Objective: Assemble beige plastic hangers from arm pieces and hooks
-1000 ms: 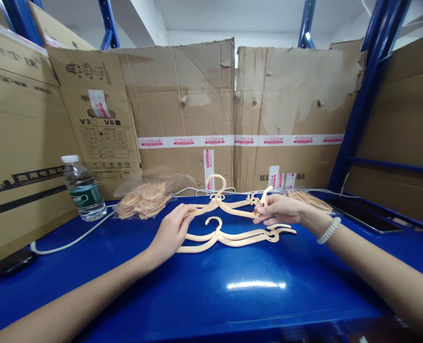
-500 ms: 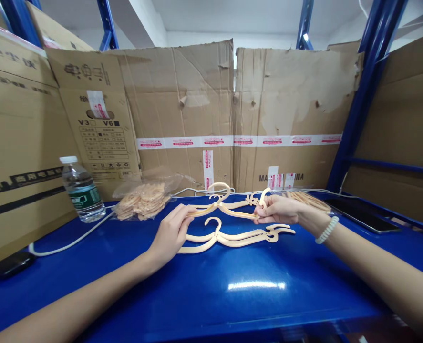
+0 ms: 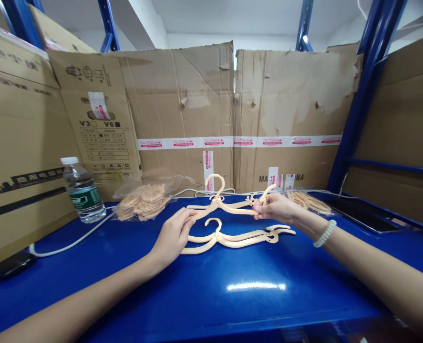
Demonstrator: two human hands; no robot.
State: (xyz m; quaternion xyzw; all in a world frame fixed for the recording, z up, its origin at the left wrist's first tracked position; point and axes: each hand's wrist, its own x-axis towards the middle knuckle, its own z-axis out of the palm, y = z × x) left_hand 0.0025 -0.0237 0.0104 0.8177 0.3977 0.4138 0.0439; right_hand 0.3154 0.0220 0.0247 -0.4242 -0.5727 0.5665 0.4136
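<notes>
The step in hand appears to be handling one hanger [image 3: 235, 208] between two hands, raised above the blue counter [image 3: 268, 300]. The left hand [image 3: 171, 236] has its fingers [image 3: 183, 215] closed on the hanger's left end. The fingers of the right hand [image 3: 276, 208] pinch its right end, where a curved tip [image 3: 267, 191] stands up beyond the fingertips. Whether the right-hand grip is on the arm, the tip or both cannot be told.

As a judgement, any next move calls for both grips working together, with steady pressure at the ends so that the thin arms neither twist nor slip, and with care not to catch the hangers lying close by.

The held hanger is pale cream and smooth, perhaps plastic, with slender arms sloping away from the middle. Its round hook [image 3: 216, 183] points upward, open toward the left. Nearer the person, what looks like a pair of similar hangers [image 3: 240, 240] lies on the counter, apart from the raised one in view. More cream arms [image 3: 240, 204] show just behind it, partly hidden.
</notes>
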